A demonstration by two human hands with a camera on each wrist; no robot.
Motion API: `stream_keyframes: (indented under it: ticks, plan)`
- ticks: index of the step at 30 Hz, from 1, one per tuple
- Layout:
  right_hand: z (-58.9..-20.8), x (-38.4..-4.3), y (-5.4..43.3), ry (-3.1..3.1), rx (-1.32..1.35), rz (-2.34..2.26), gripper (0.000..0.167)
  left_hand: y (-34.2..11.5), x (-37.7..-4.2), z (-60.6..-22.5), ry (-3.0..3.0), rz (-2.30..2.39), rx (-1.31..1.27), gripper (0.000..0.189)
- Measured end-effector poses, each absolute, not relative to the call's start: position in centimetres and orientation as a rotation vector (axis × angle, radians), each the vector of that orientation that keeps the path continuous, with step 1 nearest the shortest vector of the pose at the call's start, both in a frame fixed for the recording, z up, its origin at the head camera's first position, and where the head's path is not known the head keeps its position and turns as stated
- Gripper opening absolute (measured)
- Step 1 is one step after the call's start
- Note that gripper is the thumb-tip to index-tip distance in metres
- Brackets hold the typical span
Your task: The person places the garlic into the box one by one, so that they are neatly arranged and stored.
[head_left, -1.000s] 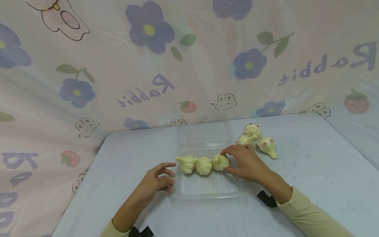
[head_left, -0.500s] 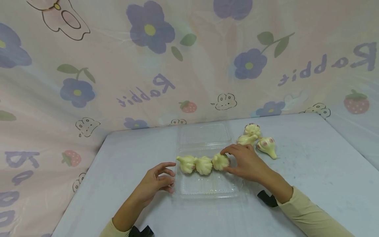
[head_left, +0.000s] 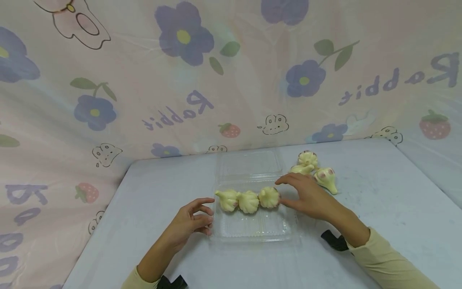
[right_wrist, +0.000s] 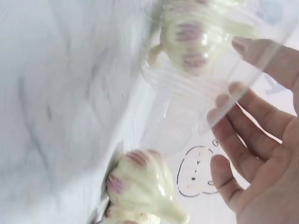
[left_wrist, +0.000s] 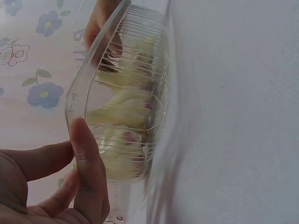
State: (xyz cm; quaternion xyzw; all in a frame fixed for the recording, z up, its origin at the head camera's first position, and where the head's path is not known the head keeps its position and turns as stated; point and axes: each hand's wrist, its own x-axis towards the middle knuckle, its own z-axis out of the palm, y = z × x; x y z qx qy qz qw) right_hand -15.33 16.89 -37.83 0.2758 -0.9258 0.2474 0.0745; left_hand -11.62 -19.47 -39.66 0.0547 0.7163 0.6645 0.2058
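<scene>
In the head view, a clear plastic clamshell box [head_left: 245,233] lies unfolded, holding a row of three pale garlic bulbs: left [head_left: 227,200], middle [head_left: 248,202] and right [head_left: 269,197]. My left hand [head_left: 193,218] is at the box's left side. Its fingertips touch the rim [left_wrist: 70,100] in the left wrist view, with loosely bent fingers. My right hand [head_left: 310,196] is just right of the right-hand bulb, thumb and fingers spread with nothing between them. In the right wrist view its fingers [right_wrist: 252,112] overlap the box wall beside a purple-marked bulb [right_wrist: 187,46].
Three more garlic bulbs [head_left: 326,180] sit together behind my right hand, right of the flat clear lid [head_left: 249,162]. A white cloth covers the table [head_left: 379,208]. Behind stands a patterned curtain [head_left: 245,88] with flowers and rabbits.
My right hand has let go of the right-hand garlic bulb and drawn back a little to the right. The bulb stays in the row. My left hand has not moved.
</scene>
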Motion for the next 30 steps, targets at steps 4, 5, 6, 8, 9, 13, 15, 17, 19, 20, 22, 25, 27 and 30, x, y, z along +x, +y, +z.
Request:
stream_keyframes:
  ticks: [4,5,6,8,9,13,15,17,19,20,22,25,27,30]
  plan:
    - [-37.7,-15.5,18.3,-2.768,0.854,0.793,0.039,-19.5,-11.6,-39.7,1.992,1.853,0.155,0.063]
    - [-37.6,-15.6,18.8,-2.771,0.855,0.792,0.039,-19.4,-11.6,-39.8,1.989,1.853,0.155,0.063]
    - [-37.4,-15.7,19.2,-2.775,0.85,0.79,0.039,-19.4,-11.6,-39.8,1.988,1.853,0.154,0.063]
    - [-37.1,-15.9,20.2,-2.791,0.821,0.784,0.04,-19.4,-11.6,-39.8,1.986,1.853,0.151,0.063]
    - [-36.9,-16.0,20.7,-2.801,0.801,0.77,0.041,-19.4,-11.6,-39.8,1.987,1.852,0.152,0.063]
    - [-36.1,-16.5,22.4,-2.807,0.736,0.765,0.042,-19.5,-11.6,-39.8,1.987,1.855,0.153,0.064]
    - [-35.8,-16.7,23.1,-2.799,0.717,0.771,0.042,-19.5,-11.6,-39.8,1.988,1.854,0.156,0.064]
    - [-35.6,-16.8,23.6,-2.797,0.691,0.779,0.042,-19.6,-11.6,-39.8,1.992,1.851,0.162,0.064]
    - [-35.7,-17.0,24.0,-2.797,0.667,0.785,0.042,-19.6,-11.7,-39.8,1.996,1.845,0.167,0.063]
    - [-35.8,-17.1,24.1,-2.797,0.657,0.782,0.042,-19.6,-11.7,-39.8,1.997,1.843,0.169,0.063]
    - [-36.1,-17.4,24.3,-2.799,0.643,0.784,0.041,-19.6,-11.7,-39.8,2.0,1.84,0.171,0.063]
    - [-36.7,-17.7,24.5,-2.799,0.635,0.769,0.039,-19.6,-11.7,-39.8,2.0,1.838,0.168,0.062]
    - [-37.1,-17.8,24.5,-2.803,0.635,0.756,0.038,-19.6,-11.7,-39.8,2.001,1.838,0.166,0.062]
    - [-37.5,-17.9,24.5,-2.808,0.641,0.74,0.036,-19.6,-11.7,-39.8,2.002,1.836,0.165,0.063]
